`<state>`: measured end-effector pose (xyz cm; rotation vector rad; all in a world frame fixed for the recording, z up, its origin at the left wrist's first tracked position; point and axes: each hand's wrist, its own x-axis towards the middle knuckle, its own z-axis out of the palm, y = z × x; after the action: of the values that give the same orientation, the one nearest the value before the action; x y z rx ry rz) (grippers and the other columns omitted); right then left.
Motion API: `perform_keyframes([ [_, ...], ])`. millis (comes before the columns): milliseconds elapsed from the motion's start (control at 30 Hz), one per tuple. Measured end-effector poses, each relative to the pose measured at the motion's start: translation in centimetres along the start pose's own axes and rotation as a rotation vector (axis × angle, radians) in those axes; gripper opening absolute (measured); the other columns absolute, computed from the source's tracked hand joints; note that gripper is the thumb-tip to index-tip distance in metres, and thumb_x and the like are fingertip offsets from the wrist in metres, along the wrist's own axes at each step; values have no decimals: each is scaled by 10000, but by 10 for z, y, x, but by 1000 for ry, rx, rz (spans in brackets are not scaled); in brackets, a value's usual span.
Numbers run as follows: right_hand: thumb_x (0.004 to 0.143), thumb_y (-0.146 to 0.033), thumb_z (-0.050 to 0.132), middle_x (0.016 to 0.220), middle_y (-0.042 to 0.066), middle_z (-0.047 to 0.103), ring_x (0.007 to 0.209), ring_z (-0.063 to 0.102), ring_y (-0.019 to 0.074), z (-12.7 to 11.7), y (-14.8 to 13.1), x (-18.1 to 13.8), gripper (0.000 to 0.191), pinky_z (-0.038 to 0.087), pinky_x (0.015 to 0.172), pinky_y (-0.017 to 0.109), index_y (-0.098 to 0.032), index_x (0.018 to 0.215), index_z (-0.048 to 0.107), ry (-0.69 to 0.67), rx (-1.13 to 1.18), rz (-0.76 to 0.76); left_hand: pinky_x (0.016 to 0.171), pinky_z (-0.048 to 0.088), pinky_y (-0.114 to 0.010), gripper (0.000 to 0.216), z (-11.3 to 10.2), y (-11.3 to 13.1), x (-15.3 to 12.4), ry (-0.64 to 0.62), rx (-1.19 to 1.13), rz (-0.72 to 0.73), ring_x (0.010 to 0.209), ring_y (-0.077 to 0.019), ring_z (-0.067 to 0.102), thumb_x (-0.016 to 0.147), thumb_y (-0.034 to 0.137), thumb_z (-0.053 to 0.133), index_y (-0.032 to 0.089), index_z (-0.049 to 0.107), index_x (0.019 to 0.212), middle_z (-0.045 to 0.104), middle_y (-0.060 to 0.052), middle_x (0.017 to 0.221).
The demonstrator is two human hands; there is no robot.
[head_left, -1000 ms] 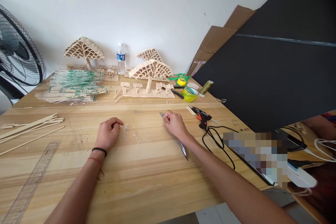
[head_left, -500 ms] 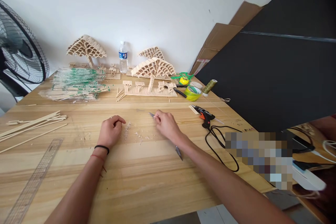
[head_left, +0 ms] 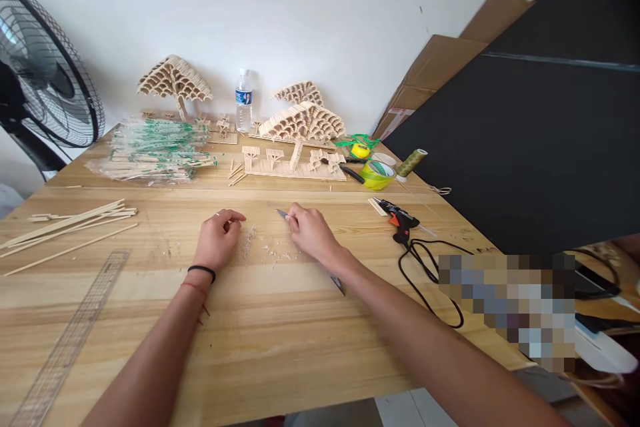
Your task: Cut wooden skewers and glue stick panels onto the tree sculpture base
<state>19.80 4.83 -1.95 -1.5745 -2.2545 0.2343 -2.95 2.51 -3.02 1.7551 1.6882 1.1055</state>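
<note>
My left hand [head_left: 219,240] rests on the wooden table with its fingers curled in and the index finger bent to the right. I see nothing in it, though its underside is hidden. My right hand [head_left: 311,230] is closed around a slim knife [head_left: 283,213], whose grey pointed blade sticks out to the left. A dark pointed end shows beneath the right wrist; whether it belongs to the same knife I cannot tell. Pale shavings [head_left: 277,253] and a small clump of clear scraps [head_left: 248,241] lie on the table between my hands.
Thin wooden sticks [head_left: 75,230] and a clear ruler [head_left: 75,340] lie left. Behind stand stick-built tree models [head_left: 303,123], bagged sticks [head_left: 155,147] and a bottle [head_left: 244,103]. To the right are yellow tape [head_left: 377,177], a thread spool [head_left: 413,163] and a corded glue gun [head_left: 400,217].
The whole view has shifted slightly to the right and up with my head. Both hands keep nearly the same pose, and the right one still grips the knife.
</note>
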Motion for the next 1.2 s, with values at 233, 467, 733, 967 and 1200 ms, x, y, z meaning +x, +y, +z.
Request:
perform_keyframes([
  [233,961,-115,509,780,94,739,650,629,216,7,-21,-15,145,317,603,291,-167,926,639,-101,-20,-98,664,446,-309,300,0,1,0,-6,-4,-23,628,-184,555,787,239,460,176,743,866,669,-33,696],
  [467,930,-89,535,708,12,686,606,566,149,4,-35,-16,165,332,596,248,-200,840,617,-127,173,-213,641,426,-305,301,-1,1,0,22,-88,-7,627,-162,540,857,315,508,160,748,953,680,-43,793],
  [733,922,-137,571,622,-35,588,537,460,114,-9,-32,-3,155,320,565,236,-204,783,593,-69,390,-225,678,397,-313,354,-8,2,-1,-80,-289,60,729,-178,547,864,512,652,190,770,776,653,-38,774],
  [967,909,-180,557,560,-64,516,497,406,107,-11,-40,-6,150,295,518,238,-210,763,576,-59,494,-170,679,378,-302,312,-10,-3,1,-103,-391,46,700,-158,512,828,485,712,184,764,761,622,-18,738],
  [1200,912,-257,552,542,-67,504,482,416,112,-8,-44,-15,149,306,510,243,-215,771,577,-20,634,-78,684,378,-294,345,-4,-4,1,-120,-456,23,716,-157,510,807,517,734,174,751,771,608,-14,741],
])
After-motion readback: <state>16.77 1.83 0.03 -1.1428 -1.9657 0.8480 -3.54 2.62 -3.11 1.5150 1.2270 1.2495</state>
